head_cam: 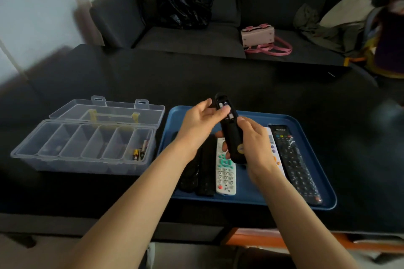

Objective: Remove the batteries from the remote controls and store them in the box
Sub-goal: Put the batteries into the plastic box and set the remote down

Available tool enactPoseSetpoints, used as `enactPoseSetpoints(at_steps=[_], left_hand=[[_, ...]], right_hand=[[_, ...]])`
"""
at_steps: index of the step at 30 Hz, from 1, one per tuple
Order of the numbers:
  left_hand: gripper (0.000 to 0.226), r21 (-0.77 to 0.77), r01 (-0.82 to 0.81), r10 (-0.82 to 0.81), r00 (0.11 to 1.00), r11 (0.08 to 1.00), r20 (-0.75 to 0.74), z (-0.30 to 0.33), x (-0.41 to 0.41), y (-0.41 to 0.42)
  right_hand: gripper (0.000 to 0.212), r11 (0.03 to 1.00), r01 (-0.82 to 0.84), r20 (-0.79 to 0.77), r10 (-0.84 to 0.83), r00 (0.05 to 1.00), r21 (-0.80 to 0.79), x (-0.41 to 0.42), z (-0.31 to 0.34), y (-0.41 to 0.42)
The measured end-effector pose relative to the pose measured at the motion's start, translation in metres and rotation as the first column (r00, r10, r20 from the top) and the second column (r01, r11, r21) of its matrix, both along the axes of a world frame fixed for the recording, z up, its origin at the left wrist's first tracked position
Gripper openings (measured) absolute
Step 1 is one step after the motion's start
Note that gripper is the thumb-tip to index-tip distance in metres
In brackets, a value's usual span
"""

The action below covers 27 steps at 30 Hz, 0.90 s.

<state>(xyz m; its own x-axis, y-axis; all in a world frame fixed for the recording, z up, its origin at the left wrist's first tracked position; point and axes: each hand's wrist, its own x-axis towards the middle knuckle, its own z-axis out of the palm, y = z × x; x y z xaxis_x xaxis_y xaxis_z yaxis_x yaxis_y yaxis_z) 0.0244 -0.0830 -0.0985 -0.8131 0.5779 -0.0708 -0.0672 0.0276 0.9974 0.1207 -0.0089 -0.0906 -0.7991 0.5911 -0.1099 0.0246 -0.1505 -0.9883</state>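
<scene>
- Head view: our right hand (254, 137) grips a black remote (231, 135) above the blue tray (247, 200), back cover off, batteries (225, 109) w/ white ends showing.
- Left hand (202, 119) loose-fingered, thumb tip on the batteries.
- Clear compartment box (83, 153) left of tray on the dark surface (218, 76), lid open; a few batts in its rightmost compartment.
- White remote (225, 172) and others lie in tray.

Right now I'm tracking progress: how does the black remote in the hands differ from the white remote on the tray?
The black remote is held up above the blue tray by the right hand, back side showing, compartment open with batteries visible, the left hand at them. The white remote lies flat, buttons up, untouched. Both are long, slim remotes.
</scene>
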Motion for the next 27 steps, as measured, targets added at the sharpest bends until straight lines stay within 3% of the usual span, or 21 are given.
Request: enactPoseSetpoints(at_steps=[3,5,8,10,14,17,19,21,24,27], left_hand=[[0.041,-0.183,-0.058,0.007,0.964,0.981,-0.265,-0.012,0.01,0.016],[0.029,-0.294,-0.12,-0.037,0.878,0.948,-0.478,-0.022,0.013,0.02],[0.027,-0.446,-0.112,-0.223,0.744,0.888,-0.63,-0.033,0.019,0.03],[0.033,-0.591,-0.086,-0.421,0.621,0.802,-0.661,-0.037,0.025,0.037],[0.057,-0.812,-0.011,-0.737,0.412,0.584,-0.536,-0.041,0.03,0.045],[0.053,-0.833,-0.004,-0.771,0.376,0.553,-0.514,-0.043,0.027,0.046],[0.042,-0.815,-0.029,-0.756,0.355,0.579,-0.55,-0.043,0.027,0.045],[0.032,-0.695,-0.064,-0.618,0.405,0.716,-0.674,-0.04,0.028,0.042],[0.022,-0.354,-0.179,-0.192,0.58,0.918,-0.792,-0.026,0.024,0.038],[0.011,-0.067,-0.17,0.11,0.843,0.983,-0.526,-0.011,0.018,0.034]], right_hand=[[0.025,0.991,0.112,0.093,-0.106,0.99,-0.068,0.014,-0.006,0.022],[0.023,0.988,0.136,0.137,-0.124,0.983,-0.077,0.022,-0.011,0.034],[0.024,0.989,0.139,0.169,-0.129,0.977,-0.048,0.032,-0.018,0.045],[0.024,0.989,0.144,0.185,-0.136,0.973,-0.034,0.037,-0.02,0.051],[0.02,0.987,0.157,0.205,-0.149,0.967,-0.025,0.04,-0.021,0.06],[0.02,0.988,0.153,0.211,-0.146,0.966,-0.019,0.039,-0.02,0.061],[0.022,0.988,0.157,0.212,-0.15,0.966,-0.013,0.039,-0.021,0.062],[0.021,0.987,0.16,0.199,-0.153,0.968,-0.018,0.04,-0.02,0.061],[0.019,0.987,0.157,0.181,-0.152,0.972,-0.017,0.04,-0.018,0.058],[0.021,0.991,0.128,0.19,-0.12,0.974,-0.03,0.037,-0.016,0.055]])
